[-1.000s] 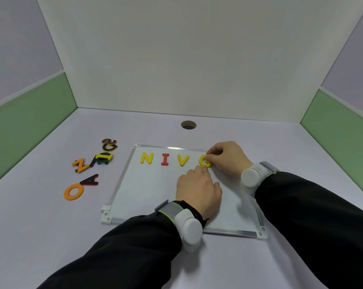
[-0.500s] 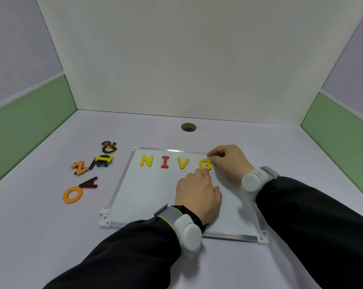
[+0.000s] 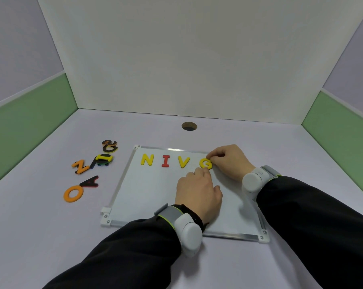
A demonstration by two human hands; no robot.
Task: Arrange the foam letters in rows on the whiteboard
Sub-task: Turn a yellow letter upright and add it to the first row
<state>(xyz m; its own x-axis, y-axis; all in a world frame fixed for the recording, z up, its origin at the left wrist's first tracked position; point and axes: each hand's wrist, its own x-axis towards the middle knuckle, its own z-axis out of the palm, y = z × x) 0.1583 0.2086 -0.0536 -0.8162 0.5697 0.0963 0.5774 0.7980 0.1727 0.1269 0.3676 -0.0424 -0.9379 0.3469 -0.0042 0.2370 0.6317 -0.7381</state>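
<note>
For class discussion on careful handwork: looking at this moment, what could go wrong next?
1. Both hands, left hand and right hand, crowd the yellow G; it may end up tilted or out of line with the V.
2. The G sits near the whiteboard right side, so the row may run out of room.

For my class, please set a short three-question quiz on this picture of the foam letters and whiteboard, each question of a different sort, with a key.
1. True or false: four letters lie in a row on the whiteboard.
2. Which colour is the I on the board? A) yellow B) red C) orange
3. Fill in: both the left hand and the right hand touch the yellow letter ___.

Key: 1 true, namely N, I, V and G; 2 B; 3 G.
</note>
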